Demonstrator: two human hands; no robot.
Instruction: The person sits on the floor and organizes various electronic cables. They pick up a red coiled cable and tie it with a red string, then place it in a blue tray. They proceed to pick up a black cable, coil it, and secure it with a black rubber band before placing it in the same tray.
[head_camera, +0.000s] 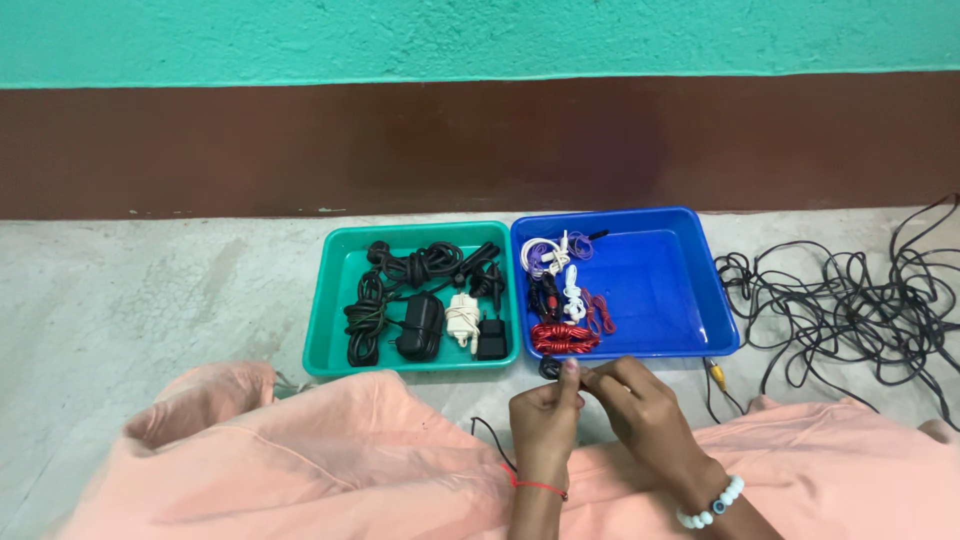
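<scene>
Both hands meet low in the centre of the frame: left hand (545, 410) and right hand (640, 400) pinch a small black cable coil (551, 368), seemingly half wound, just below the blue tray (660, 280) and green tray (335, 300).

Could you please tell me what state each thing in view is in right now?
Left hand: pinching the small black cable coil.
Right hand: pinching the same coil.
Small black cable coil: wound up, held in front of the trays.
Green tray: holds bundled black cables and chargers.
Blue tray: partly filled, coloured cables at its left.
Loose black cable: tangled, spread on the floor.
</scene>
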